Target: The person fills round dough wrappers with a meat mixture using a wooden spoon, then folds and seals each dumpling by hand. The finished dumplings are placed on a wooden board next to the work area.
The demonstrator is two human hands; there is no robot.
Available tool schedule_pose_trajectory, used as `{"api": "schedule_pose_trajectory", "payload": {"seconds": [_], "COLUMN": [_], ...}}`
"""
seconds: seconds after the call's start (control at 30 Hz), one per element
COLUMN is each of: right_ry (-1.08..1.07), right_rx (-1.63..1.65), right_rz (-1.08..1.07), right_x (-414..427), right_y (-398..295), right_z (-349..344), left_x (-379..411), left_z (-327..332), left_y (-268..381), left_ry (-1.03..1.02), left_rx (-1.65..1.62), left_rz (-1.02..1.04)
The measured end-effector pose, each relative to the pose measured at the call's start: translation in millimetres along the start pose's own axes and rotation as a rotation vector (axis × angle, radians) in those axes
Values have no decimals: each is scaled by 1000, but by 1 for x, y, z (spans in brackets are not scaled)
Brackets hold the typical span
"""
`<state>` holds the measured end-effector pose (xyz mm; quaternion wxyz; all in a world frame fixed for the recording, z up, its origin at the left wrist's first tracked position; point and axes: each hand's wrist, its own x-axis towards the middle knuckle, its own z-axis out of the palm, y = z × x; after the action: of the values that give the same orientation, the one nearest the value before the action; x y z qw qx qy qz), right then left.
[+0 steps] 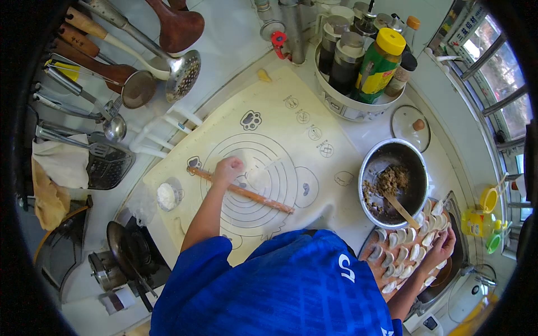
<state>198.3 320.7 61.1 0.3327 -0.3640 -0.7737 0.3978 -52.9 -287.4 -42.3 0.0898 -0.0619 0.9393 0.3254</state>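
My left hand [228, 169], fingers curled, is over a wooden rolling pin [260, 198] on a cream silicone kneading mat [269, 117]. The pin passes beneath my wrist; whether the fingers hold anything is hidden. Beside that hand, a pale round patch [257, 178] on the printed rings may be flour or thin dough. At the right, my right hand [442, 248] reaches over the far side of a board [378, 239] covered with several folded dumplings [402, 253]. Its fingertips are bent down among them, and their grip is unclear. A metal bowl [365, 185] of brown filling [393, 179] holds a wooden spatula [401, 212].
A cup of flour [168, 196] stands at the mat's left. Behind are a round caddy [357, 110] of bottles and jars, and a glass lid [410, 128]. Ladles and a skimmer [183, 75] hang at upper left. The dumpling board overlaps a sink [458, 218]. A wok [122, 243] is at lower left.
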Motion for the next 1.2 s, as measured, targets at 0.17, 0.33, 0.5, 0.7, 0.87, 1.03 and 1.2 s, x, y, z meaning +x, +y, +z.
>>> {"api": "schedule_pose_trajectory", "payload": {"seconds": [0.17, 0.33, 0.5, 0.7, 0.87, 1.03, 1.2], "right_ry": [-22, -302, -610, -848, -786, -131, -418], "right_rx": [58, 155, 184, 181, 119, -62, -284], "right_rz": [-131, -106, -260, -297, -299, -266, -7], "right_x": [-10, -53, -90, -104, -88, -38, -23], "right_y": [-54, -104, -136, -148, -137, -97, -57], "right_z": [0, 41, 92, 115, 99, 59, 35], "left_x": [-11, -8, -10, -11, -2, -21, -28], "left_z": [26, 26, 32, 24, 52, 38, 63], "left_y": [34, 45, 37, 48, 7, 90, 135], "left_ry": [-2, 16, 33, -264, -321, -369, -669], "left_rx": [179, 427, 359, 220, -350, -1304, -1870], "left_rz": [192, 351, 368, 445, 131, -295, -234]}}
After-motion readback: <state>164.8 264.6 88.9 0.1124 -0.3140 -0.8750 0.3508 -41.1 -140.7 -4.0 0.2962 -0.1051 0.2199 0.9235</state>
